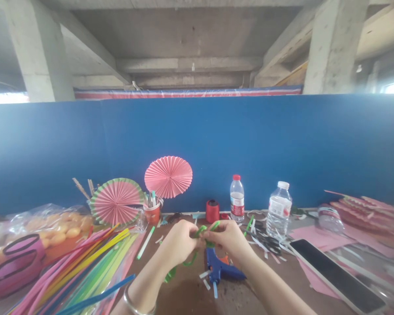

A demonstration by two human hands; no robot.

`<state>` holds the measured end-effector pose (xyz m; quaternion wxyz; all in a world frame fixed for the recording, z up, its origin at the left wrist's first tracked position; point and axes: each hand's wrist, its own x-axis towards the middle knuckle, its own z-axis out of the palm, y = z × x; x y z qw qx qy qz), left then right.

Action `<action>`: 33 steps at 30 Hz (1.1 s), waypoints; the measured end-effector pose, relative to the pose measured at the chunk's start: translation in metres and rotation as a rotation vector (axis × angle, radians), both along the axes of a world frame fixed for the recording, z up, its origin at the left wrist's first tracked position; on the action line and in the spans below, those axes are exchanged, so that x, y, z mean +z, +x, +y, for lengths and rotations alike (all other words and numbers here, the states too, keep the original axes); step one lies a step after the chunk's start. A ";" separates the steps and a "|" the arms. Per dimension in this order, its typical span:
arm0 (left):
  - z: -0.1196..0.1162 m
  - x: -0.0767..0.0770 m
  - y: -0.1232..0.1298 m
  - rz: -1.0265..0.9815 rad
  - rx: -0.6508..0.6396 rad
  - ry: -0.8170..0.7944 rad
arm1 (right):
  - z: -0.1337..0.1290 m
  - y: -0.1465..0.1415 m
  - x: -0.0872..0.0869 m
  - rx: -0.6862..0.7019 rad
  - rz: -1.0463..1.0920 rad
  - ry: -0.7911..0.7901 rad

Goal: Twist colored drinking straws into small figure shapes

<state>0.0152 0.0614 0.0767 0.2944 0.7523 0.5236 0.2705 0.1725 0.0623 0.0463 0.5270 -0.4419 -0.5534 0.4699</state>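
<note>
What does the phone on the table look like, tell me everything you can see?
The phone is a long, slim rectangle with a dark, apparently unlit screen and a pale rim. It lies face up, slanted, on the right side of the brown table, partly over pink paper. Neither the left hand nor the right hand touches it.

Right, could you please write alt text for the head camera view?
A person's left hand and right hand hold a green strip near a blue glue gun on a brown table. Colourful strips lie left, a phone right; round paper fans are behind.
</note>
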 end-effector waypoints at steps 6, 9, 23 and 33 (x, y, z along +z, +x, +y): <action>0.008 -0.007 0.005 -0.188 0.023 0.088 | 0.002 -0.003 -0.002 0.022 0.057 0.056; 0.008 -0.005 0.004 -0.261 -0.031 -0.036 | 0.007 -0.003 -0.006 0.055 0.112 0.057; 0.013 -0.007 -0.005 -0.094 -0.054 -0.050 | 0.010 0.006 -0.002 -0.091 -0.116 0.158; 0.018 -0.018 0.000 -0.259 -0.090 -0.130 | 0.006 0.002 -0.020 -0.257 -0.402 0.733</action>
